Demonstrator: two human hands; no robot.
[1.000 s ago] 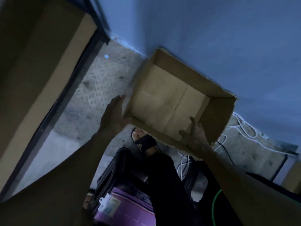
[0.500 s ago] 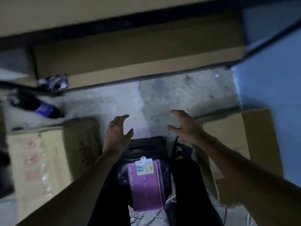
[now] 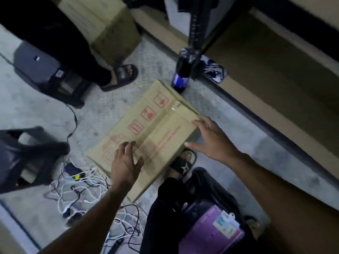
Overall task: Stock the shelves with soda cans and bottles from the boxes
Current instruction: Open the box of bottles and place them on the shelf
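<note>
The cardboard box [image 3: 165,125] lies shut in the middle of the rough grey concrete floor [image 3: 233,118]. It has red handling marks on its taped lid, so what is inside cannot be seen. A dark soda bottle [image 3: 181,74] with a blue label stands on the floor just beyond the box's far corner, at the foot of a black shelf post [image 3: 196,24]. Another brown box [image 3: 113,28] sits near the floor's far edge. White and black cables [image 3: 82,189] tangle beside the box's near left edge, close to a dark stool [image 3: 27,153]. The left hand [image 3: 125,165] is over the lid's near corner and the right hand [image 3: 212,142] over its right corner. Both have fingers spread apart and grip nothing.
</note>
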